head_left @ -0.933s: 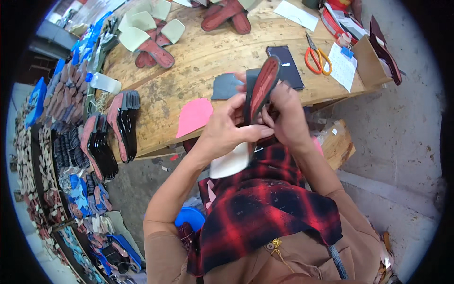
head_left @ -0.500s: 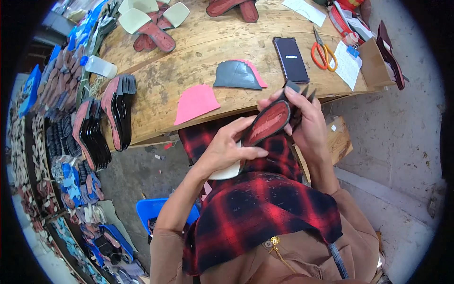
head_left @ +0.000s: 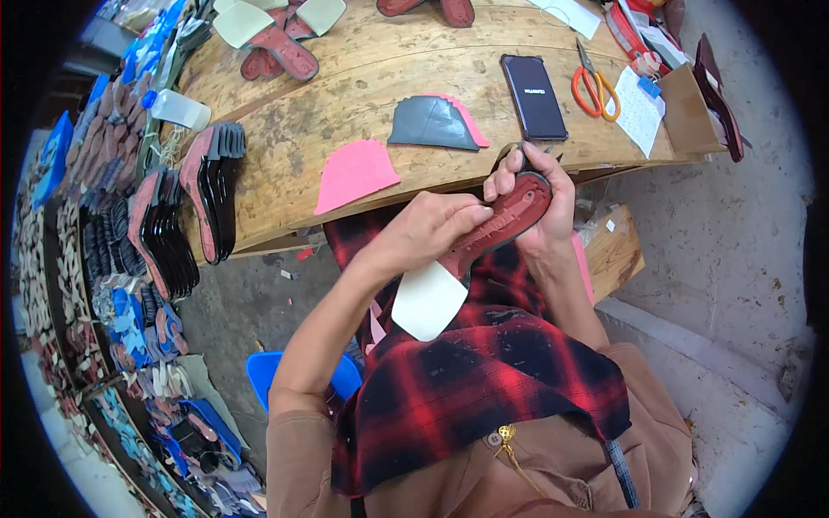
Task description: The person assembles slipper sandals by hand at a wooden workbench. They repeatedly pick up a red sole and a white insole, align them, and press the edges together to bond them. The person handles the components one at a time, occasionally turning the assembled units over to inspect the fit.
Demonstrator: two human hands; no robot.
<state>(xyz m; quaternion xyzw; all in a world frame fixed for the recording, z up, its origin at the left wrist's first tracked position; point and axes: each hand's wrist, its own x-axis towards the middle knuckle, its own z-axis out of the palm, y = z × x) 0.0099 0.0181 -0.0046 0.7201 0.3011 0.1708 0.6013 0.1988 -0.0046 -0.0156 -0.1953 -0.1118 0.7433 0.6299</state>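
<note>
A red-brown shoe sole [head_left: 514, 213] with a dark rim is held over my lap, tilted, its broad cream end piece [head_left: 429, 302] pointing down toward my apron. My left hand [head_left: 432, 226] closes on its middle, thumb and fingers pinching the near edge. My right hand [head_left: 544, 194] wraps round the far rounded end, fingers curled over the rim. Something small and dark pokes out behind the right fingers; its kind is hidden. Just beyond the hands, on the wooden table [head_left: 285, 181], lie a pink cut piece [head_left: 356, 176] and a dark grey piece [head_left: 432, 123] with pink behind it.
Behind the hands lie a phone [head_left: 535, 97], orange-handled scissors [head_left: 591, 86] and a paper sheet [head_left: 637, 112]. More soles [head_left: 281, 53] with cream ends rest at the back left. Stacked black soles [head_left: 211, 194] and a bottle [head_left: 177, 110] line the left edge. A blue stool [head_left: 263, 375] stands below.
The sole has turned, showing more of its red-brown face and the cream end. My left hand has moved up onto its edge, and my right fingers have curled over the far end.
</note>
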